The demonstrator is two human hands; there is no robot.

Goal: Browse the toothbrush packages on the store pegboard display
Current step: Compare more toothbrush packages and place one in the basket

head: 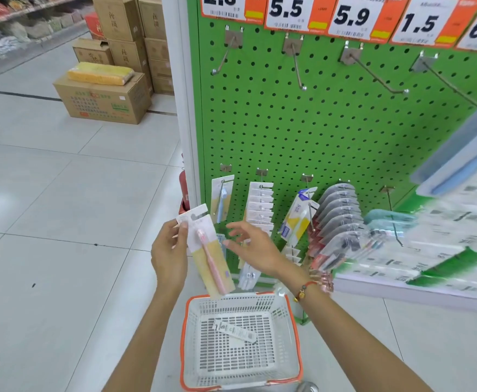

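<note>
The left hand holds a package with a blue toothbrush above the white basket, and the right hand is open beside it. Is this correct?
Not quite: the toothbrush in the package that the left hand holds is pink, not blue, as the head view shows. The rest is right: the package is above the white basket, and the right hand is open beside it.

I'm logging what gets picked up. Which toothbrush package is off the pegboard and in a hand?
The pink toothbrush package, pinched near its top by the left hand. The other packages, like the blue toothbrush package, hang on hooks.
</note>
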